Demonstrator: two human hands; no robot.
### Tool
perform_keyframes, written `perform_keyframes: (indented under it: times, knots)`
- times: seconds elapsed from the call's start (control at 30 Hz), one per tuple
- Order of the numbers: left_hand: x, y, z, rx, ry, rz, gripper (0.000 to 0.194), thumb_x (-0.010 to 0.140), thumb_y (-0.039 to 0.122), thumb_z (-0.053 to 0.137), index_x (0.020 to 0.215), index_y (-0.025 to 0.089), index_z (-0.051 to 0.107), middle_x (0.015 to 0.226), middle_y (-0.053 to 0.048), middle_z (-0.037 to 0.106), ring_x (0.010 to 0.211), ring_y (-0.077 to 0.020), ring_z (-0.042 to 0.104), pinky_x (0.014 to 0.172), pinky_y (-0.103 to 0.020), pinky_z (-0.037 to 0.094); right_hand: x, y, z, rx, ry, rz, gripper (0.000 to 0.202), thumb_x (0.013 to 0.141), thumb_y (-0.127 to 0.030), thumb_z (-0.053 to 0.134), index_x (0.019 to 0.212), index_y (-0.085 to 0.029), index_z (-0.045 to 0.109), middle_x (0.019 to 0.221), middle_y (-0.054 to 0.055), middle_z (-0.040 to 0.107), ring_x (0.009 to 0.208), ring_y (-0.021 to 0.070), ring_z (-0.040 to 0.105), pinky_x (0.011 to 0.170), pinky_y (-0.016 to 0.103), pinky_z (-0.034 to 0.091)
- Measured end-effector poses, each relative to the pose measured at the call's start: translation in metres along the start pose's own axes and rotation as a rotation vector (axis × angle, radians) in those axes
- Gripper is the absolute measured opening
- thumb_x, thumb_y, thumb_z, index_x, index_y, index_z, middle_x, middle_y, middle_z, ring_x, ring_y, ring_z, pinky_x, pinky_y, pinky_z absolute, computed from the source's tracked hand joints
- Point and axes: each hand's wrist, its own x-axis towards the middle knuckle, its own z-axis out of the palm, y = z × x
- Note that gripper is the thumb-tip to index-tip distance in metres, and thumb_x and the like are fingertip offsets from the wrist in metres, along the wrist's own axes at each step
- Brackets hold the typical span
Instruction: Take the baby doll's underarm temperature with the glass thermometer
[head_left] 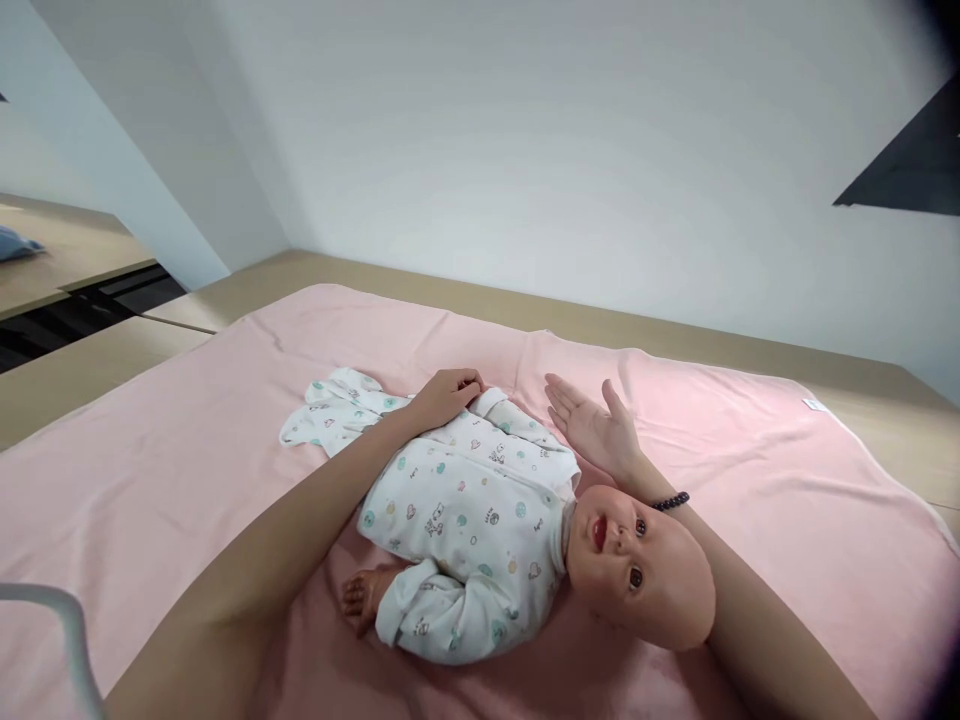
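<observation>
Doll (480, 510) lies on its back on the pink blanket (172, 440), with its head (671, 585) right by my right arm (772, 620), and if that arm slid off too fast, the head might roll or bump down. My left grip (444, 399) is curled up small by the far cuff (491, 401), but I can't tell if it has hold of cloth or a toy hand, so a hard tug could twist the sleeve (531, 438). My right grip (598, 432) is wide open, palm up and holding nothing, so it might be slow to stop a slip.
</observation>
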Motion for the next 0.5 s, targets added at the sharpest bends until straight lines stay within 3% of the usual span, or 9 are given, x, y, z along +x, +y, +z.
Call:
perform_keyframes:
  times: [0.07,0.1,0.23,0.3,0.4,0.5]
  knots:
    - [0.000,-0.001,0.000,-0.004,-0.007,-0.004,0.023,0.088,0.033,0.049,0.081,0.020,0.066,0.071,0.002,0.060,0.067,-0.0153,0.050,0.063,-0.028,0.037,0.001,0.001,0.000,0.133,0.142,-0.043,0.078,0.094,-0.079,0.024,0.143,-0.027,0.056,0.167,-0.002,0.032,0.157,0.0200,0.019,0.130,0.040,0.015]
    - [0.000,-0.001,0.000,-0.005,-0.009,-0.006,0.023,0.088,0.034,0.049,0.081,0.020,0.066,0.071,0.002,0.060,0.067,-0.0152,0.050,0.064,-0.028,0.037,0.000,0.002,0.001,0.155,0.154,-0.029,0.076,0.094,-0.077,0.025,0.142,-0.027,0.056,0.167,-0.002,0.032,0.157,0.0197,0.019,0.130,0.040,0.014]
    - [0.000,-0.001,0.001,-0.004,-0.005,-0.011,0.021,0.087,0.032,0.050,0.079,0.020,0.065,0.069,0.002,0.059,0.065,-0.0150,0.049,0.062,-0.028,0.036,-0.007,-0.002,0.016,0.013,-0.080,0.126,0.068,0.090,-0.064,0.055,0.145,-0.024,0.055,0.160,0.004,0.046,0.155,0.0259,0.025,0.129,0.046,0.018]
    - [0.000,0.000,0.001,0.000,-0.003,-0.010,0.022,0.087,0.032,0.049,0.079,0.020,0.065,0.069,0.002,0.059,0.066,-0.0151,0.049,0.063,-0.028,0.036,-0.009,-0.006,0.025,-0.059,-0.095,0.118,0.067,0.088,-0.057,0.062,0.147,-0.026,0.053,0.156,0.004,0.050,0.153,0.0265,0.031,0.128,0.046,0.021]
    - [0.000,0.002,0.001,0.000,-0.006,-0.013,0.022,0.087,0.031,0.049,0.080,0.019,0.065,0.069,0.002,0.059,0.065,-0.0150,0.050,0.063,-0.028,0.037,-0.005,-0.013,0.031,-0.126,0.103,0.059,0.059,0.098,-0.060,0.048,0.146,-0.027,0.053,0.154,0.006,0.052,0.147,0.0273,0.040,0.123,0.050,0.029]
    - [0.000,0.004,0.001,0.011,-0.007,-0.024,0.021,0.086,0.031,0.049,0.077,0.019,0.063,0.068,0.002,0.058,0.065,-0.0152,0.050,0.064,-0.029,0.037,-0.004,-0.016,0.030,-0.202,0.210,0.083,0.048,0.100,-0.049,0.056,0.139,-0.021,0.056,0.144,0.011,0.057,0.130,0.0295,0.055,0.109,0.054,0.045]
